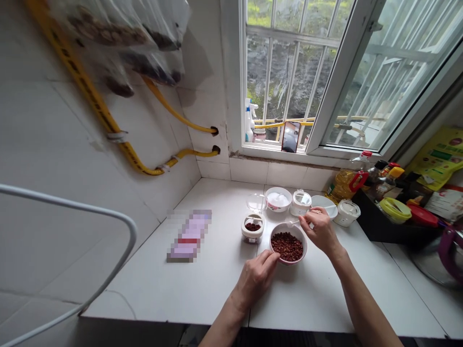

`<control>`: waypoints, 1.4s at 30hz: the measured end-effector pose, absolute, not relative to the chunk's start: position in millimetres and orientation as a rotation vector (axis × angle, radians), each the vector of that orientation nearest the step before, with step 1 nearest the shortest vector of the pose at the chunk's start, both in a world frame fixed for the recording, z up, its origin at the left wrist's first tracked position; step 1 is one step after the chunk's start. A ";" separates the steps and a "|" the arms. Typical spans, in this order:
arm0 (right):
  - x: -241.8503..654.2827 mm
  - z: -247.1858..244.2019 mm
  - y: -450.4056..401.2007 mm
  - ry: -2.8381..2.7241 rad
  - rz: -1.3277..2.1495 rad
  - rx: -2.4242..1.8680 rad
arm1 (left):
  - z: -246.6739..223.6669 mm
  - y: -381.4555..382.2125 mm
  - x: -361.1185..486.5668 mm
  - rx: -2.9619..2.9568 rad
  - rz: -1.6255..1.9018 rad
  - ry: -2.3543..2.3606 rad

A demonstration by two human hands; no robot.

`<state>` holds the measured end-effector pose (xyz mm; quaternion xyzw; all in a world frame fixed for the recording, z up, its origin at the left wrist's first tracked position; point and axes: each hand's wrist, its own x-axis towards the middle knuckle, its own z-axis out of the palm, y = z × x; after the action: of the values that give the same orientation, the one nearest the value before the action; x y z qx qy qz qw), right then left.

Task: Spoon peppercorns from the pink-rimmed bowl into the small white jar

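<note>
On the white counter stands a small bowl (289, 261) filled with reddish-brown grains that look like Sichuan peppercorns (287, 246). My left hand (254, 276) is closed at its near left rim, fingertips pinching the edge. Above the far right rim, my right hand (320, 232) grips a small white spoon (291, 223). The spoon's head hangs over the bowl's far side, and what it carries is too small to tell. Left of the bowl, a seasoning jar (252, 236) stands with its clear lid (257, 203) raised and similar dark grains inside.
Behind stand a bowl of white stuff (278, 199), a lidded jar (300, 204), a pale bowl (330, 212) and another jar (347, 213). An oil bottle (342, 184) and condiments are at right. A pixelated purple item (190, 236) lies left. A phone (290, 137) leans at the window.
</note>
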<state>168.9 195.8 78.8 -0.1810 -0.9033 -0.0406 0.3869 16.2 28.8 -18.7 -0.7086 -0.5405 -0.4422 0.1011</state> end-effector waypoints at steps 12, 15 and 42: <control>163.0 66.0 183.3 -2.483 0.020 -0.460 | -18.3 29.1 15.9 -2.082 -1.312 -1.584; 163.5 61.5 189.2 -2.405 -0.116 -0.489 | -18.1 29.0 15.5 -2.088 -1.317 -1.584; 157.7 28.4 177.0 -2.230 0.495 -0.583 | -18.9 28.7 14.8 -2.089 -1.312 -1.596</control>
<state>157.7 177.0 28.4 -0.2285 -0.8741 0.1942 0.3822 14.8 28.7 -18.9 -0.7074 -0.5403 -0.4441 0.1018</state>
